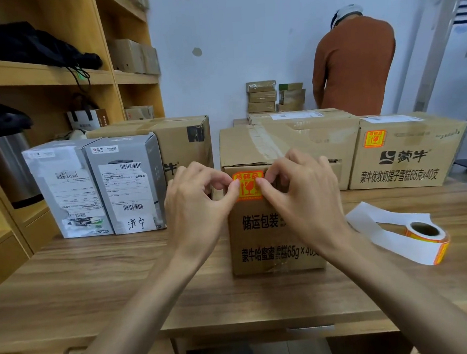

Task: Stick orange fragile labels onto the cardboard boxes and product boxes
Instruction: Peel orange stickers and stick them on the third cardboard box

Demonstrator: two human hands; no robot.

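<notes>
My 2 forearms reach in from the near edge, backs of the hands toward me. The left hand [198, 195] and right hand [301, 189] meet at the orange label [249, 188], high on the front face of the middle cardboard box [271, 229] standing on the surface [110, 280]. Curled fingers [234, 186] pinch its 2 side edges. I judge the risks are a crease or trapped bubble if the sides go down before the centre, and a crooked set if 1 hand pulls harder.
</notes>
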